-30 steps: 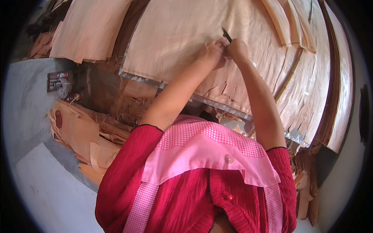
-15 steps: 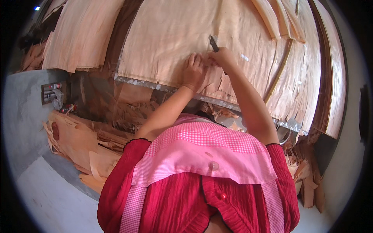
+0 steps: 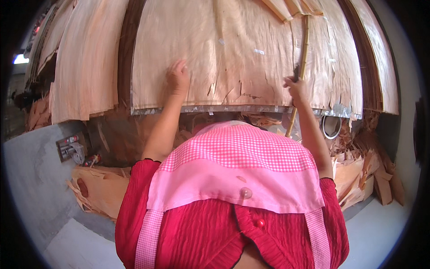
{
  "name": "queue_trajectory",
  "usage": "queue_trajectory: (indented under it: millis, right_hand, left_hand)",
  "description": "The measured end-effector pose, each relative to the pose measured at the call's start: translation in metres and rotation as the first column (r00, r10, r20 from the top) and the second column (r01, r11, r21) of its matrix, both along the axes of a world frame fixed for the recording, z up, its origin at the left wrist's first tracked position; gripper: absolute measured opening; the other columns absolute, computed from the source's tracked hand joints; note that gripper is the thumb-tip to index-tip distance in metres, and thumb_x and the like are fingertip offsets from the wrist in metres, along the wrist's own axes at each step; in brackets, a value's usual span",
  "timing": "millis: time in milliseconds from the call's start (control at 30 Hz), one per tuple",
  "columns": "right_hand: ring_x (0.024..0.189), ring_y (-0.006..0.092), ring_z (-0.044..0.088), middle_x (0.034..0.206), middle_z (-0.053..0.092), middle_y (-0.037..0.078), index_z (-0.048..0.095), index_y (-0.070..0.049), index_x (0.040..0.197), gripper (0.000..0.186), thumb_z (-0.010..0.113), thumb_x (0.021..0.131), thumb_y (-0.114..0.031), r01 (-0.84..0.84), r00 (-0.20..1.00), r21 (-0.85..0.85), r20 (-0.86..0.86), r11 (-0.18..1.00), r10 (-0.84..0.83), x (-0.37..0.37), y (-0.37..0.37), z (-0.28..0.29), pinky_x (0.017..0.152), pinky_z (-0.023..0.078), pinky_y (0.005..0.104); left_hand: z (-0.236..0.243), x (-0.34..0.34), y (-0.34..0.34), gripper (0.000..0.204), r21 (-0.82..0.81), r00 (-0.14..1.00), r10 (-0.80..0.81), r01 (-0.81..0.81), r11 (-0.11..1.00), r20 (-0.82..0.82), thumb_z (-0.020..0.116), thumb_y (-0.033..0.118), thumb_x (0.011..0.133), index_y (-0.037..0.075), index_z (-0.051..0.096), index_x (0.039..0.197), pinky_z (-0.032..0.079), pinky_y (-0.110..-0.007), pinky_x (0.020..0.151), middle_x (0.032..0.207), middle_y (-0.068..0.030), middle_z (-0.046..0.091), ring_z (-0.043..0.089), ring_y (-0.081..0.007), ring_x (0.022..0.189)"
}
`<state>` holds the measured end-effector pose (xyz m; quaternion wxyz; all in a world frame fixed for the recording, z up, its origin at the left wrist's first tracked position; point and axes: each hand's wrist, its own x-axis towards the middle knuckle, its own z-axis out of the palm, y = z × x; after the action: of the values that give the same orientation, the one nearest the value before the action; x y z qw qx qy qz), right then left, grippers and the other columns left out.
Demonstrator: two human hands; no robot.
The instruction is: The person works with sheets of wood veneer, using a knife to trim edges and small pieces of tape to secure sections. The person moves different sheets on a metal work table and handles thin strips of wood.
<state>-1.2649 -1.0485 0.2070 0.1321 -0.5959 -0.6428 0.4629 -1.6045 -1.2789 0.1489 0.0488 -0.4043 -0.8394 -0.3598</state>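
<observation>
A broad sheet of pale wood veneer lies in front of me, with cracks and torn slits along its near part. On its left half rests my left hand, open, fingers loosely bent and a little blurred, holding nothing. My right hand is closed round a dark slim knife-like tool, whose dark end sticks up past the fingers. Just beside that hand, a thin bamboo stick lies lengthwise over the sheet, its near end past the edge. Whether the hand touches the stick I cannot tell.
Folded veneer strips lie at the far right of the sheet. Another veneer stack stands to the left, one more to the right. Veneer scraps are heaped below. Small cans sit in a wall recess at left.
My hands have come apart: the left moved left over the sheet, the right moved right to the bamboo stick, still with the dark tool. The view has turned, and the sheet's edge now runs level.
</observation>
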Motion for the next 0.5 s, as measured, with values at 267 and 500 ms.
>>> queue_trajectory:
  millis: [267,500]
  right_hand:
    - [0.047,0.0138,0.053,0.054,0.057,0.006,0.064,-0.005,0.066,0.024,0.063,0.075,-0.027,-0.483,0.874,-0.025,-0.075,0.875,0.480,-0.144,-0.057,0.028,0.045,0.039,0.0291]
    - [0.062,0.0283,0.062,0.064,0.062,0.015,0.065,-0.002,0.068,0.029,0.065,0.072,-0.031,-0.528,0.832,-0.045,0.172,0.848,0.527,-0.202,-0.046,-0.024,0.059,0.047,0.0369]
  left_hand:
    - [-0.001,0.064,0.016,0.025,-0.095,0.908,-0.351,0.338,0.936,-0.228,0.053,0.011,0.074,0.011,0.062,0.097,0.034,-0.039,0.093,0.112,-0.0032,0.057,0.047,-0.0235,0.109]
    - [0.011,0.060,0.019,0.026,-0.265,0.902,-0.378,0.320,0.910,-0.209,0.051,0.015,0.076,0.015,0.062,0.100,0.036,-0.038,0.090,0.117,-0.0009,0.051,0.045,-0.0212,0.110]
